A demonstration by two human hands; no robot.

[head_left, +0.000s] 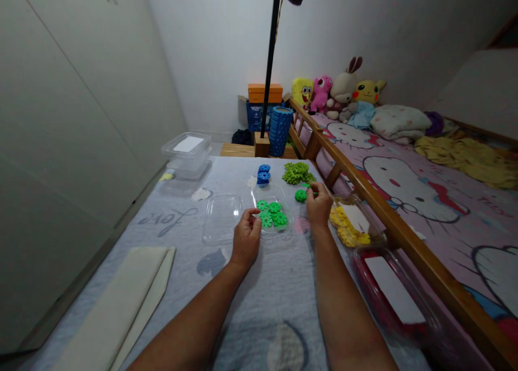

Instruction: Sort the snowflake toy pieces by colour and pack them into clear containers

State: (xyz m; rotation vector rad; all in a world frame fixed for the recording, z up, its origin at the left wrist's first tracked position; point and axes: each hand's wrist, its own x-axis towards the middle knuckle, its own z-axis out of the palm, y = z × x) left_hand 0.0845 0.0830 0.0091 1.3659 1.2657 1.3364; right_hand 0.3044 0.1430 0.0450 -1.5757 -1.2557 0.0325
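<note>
In the middle of the cloth lies an open clear plastic container (289,202) with several green snowflake-shaped plastic discs (266,218) in it. My left hand (246,238) has its fingers closed at the container's left rim. Attached or beside it on the left is the clear lid (220,220), lying flat. Over to the right, my right hand (319,206) pinches a green snowflake disc, mostly hidden by the fingers. Close to those fingertips, a small stack of darker green discs (300,195) rests on the cloth. Behind it is a heap of yellow-green discs (297,173).
Blue discs (263,174) stand stacked behind the container. Along the right edge are a box of yellow discs (350,225) and a red-filled box (392,290), beside the wooden bed rail (364,182). Clear boxes (188,155) stand far left; a folded pale sheet (117,306) lies front left.
</note>
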